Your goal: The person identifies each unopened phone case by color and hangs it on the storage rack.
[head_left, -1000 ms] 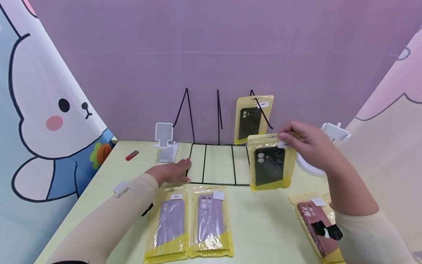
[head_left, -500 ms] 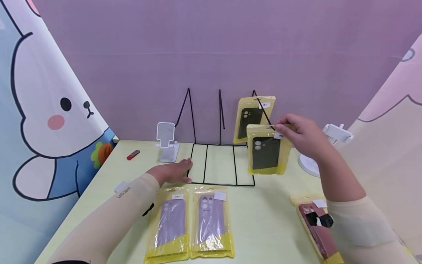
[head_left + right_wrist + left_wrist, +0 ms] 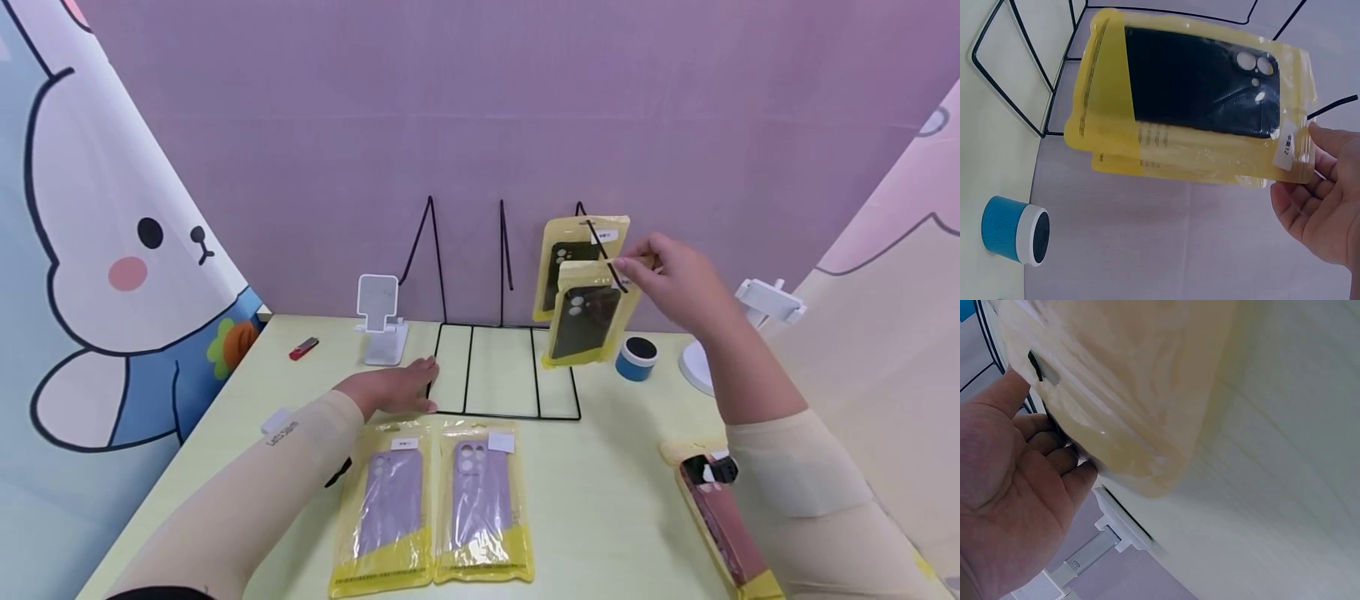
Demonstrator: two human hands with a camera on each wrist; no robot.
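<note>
Pinching the top edge of a yellow plastic pouch holding a black phone case (image 3: 587,315), the right hand (image 3: 678,283) keeps fingers (image 3: 1319,164) and thumb closed on the white label corner — the pouch hangs in the air at the rightmost prong of the black wire display rack (image 3: 501,367), in front of a second yellow pouch (image 3: 577,242) already hung there. It looks light, slick and floppy, so the stiffer header seems the best hold. The left hand (image 3: 393,390) lies flat on the pale yellow table (image 3: 600,500), fingers relaxed, touching the rack's base — holding nothing.
</note>
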